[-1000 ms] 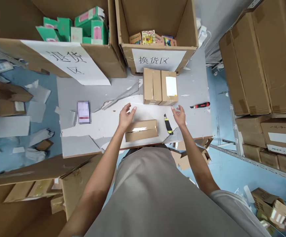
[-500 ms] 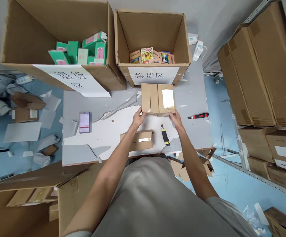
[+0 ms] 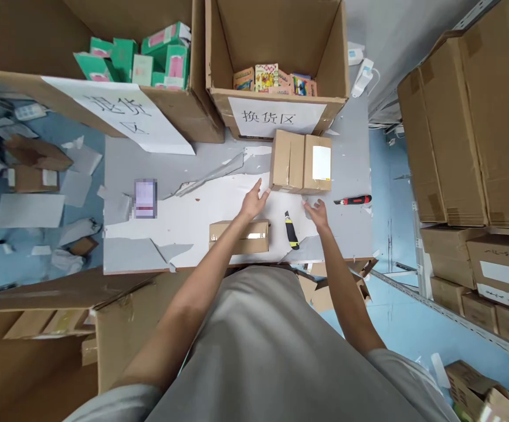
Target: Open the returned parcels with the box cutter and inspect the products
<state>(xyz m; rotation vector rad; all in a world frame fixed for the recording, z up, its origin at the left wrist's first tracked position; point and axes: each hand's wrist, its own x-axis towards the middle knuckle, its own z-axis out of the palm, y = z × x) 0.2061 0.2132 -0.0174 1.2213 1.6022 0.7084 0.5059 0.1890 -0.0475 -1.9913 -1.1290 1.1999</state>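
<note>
Two small cardboard boxes stand side by side near the back of the table: a left box [image 3: 287, 161] and a right box [image 3: 317, 176] with a white label. My left hand [image 3: 254, 199] has its fingers spread at the left box's lower left corner, close to it or just touching. Below the boxes my right hand [image 3: 318, 213] is apart from them, fingers open and holding nothing. A black and yellow utility knife [image 3: 291, 231] lies between my hands. Partly behind my left forearm rests another small cardboard box [image 3: 254, 236], tape on its top.
Behind are two large open cartons with paper signs, one [image 3: 210, 126] holding green boxes, the other [image 3: 276, 101] small colourful packs. A red and black utility knife [image 3: 353, 200] lies right, a blurred phone [image 3: 145, 198] left. Shelved cartons [image 3: 452, 135] stand at the right.
Both hands have let go of the two boxes and opened. The pair now sits further right on the table, against the signed carton's front. The camera view has shifted too.
</note>
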